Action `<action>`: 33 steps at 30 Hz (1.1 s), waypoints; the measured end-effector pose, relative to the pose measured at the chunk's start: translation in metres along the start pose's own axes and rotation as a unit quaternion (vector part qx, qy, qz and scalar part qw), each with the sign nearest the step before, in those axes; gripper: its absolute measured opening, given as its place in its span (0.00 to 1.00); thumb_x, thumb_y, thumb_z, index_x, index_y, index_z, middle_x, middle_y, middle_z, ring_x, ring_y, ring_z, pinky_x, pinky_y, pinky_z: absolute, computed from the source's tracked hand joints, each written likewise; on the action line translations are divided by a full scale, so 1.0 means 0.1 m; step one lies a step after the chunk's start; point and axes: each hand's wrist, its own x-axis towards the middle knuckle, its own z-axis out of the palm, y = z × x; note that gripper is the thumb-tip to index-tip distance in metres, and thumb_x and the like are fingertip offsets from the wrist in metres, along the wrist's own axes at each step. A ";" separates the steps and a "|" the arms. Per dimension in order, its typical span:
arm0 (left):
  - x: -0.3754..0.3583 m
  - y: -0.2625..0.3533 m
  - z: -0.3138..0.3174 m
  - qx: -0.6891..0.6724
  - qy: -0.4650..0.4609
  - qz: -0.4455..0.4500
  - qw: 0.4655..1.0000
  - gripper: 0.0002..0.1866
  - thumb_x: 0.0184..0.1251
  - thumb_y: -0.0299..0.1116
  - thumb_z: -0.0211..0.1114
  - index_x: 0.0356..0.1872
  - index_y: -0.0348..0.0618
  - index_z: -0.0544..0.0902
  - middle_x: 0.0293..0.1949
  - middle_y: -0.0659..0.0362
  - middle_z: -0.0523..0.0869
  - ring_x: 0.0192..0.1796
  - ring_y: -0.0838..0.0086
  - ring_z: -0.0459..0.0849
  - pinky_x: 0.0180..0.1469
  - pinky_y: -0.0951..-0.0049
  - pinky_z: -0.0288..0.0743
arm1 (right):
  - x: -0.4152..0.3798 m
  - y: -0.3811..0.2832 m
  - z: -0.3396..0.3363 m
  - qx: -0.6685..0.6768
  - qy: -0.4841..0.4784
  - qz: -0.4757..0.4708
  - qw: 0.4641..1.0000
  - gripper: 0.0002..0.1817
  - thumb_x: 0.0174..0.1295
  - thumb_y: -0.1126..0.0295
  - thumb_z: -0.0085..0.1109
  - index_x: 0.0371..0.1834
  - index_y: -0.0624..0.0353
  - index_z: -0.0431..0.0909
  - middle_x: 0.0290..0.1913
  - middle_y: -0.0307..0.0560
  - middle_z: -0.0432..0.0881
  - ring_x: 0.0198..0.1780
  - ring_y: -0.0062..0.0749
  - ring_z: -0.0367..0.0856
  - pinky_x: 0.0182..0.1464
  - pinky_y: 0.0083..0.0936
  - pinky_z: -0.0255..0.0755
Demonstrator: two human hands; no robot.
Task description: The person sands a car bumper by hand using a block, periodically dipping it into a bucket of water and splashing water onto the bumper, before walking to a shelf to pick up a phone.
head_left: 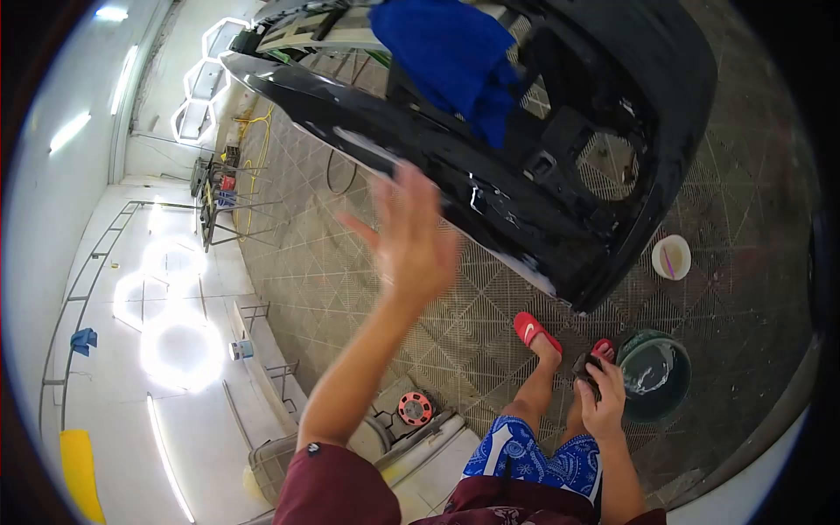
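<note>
My left hand (413, 236) is raised beside the lower edge of a large glossy black car bumper (516, 229), overlapping it in this view. Its fingers are spread and blurred, and nothing shows in them. Down near my legs, my right hand (605, 402) closes around a small dark block (586, 367), partly covered by the fingers. Just right of that hand stands a dark green bucket (623, 398) with water in it. A blue cloth (446, 54) drapes over the bumper's upper part.
A white tub (682, 269) with a pink stick stands on the grated floor (332, 271). An orange reel (415, 408) and grey bench parts lie at lower left. A cluttered work stand (210, 206) and yellow hose (262, 144) are farther back.
</note>
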 end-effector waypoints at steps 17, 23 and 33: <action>0.70 -1.25 -1.02 0.120 -0.056 0.054 0.990 0.31 0.83 0.52 0.58 0.81 0.51 0.76 0.88 0.62 0.65 0.90 0.59 0.58 0.81 0.14 0.38 | 0.21 -0.92 -1.03 0.010 0.132 0.122 0.984 0.21 0.73 0.66 0.71 0.62 0.69 0.83 0.56 0.59 0.87 0.57 0.52 0.87 0.62 0.41 0.78; 0.76 -1.64 -0.86 0.019 -0.019 0.054 0.998 0.36 0.80 0.50 0.61 0.83 0.44 0.70 0.89 0.55 0.62 0.91 0.56 0.56 0.81 0.14 0.38 | 0.52 -1.05 -0.60 0.022 0.257 0.204 0.944 0.21 0.77 0.66 0.69 0.65 0.71 0.82 0.55 0.54 0.90 0.54 0.37 0.88 0.59 0.32 0.79; 0.23 -1.22 -0.51 -0.242 -0.028 0.256 0.936 0.35 0.76 0.56 0.66 0.77 0.48 0.80 0.85 0.59 0.70 0.89 0.60 0.61 0.77 0.09 0.37 | 1.72 -2.41 0.73 0.145 0.397 0.229 0.877 0.22 0.78 0.70 0.67 0.69 0.70 0.80 0.54 0.43 0.88 0.51 0.23 0.84 0.56 0.23 0.78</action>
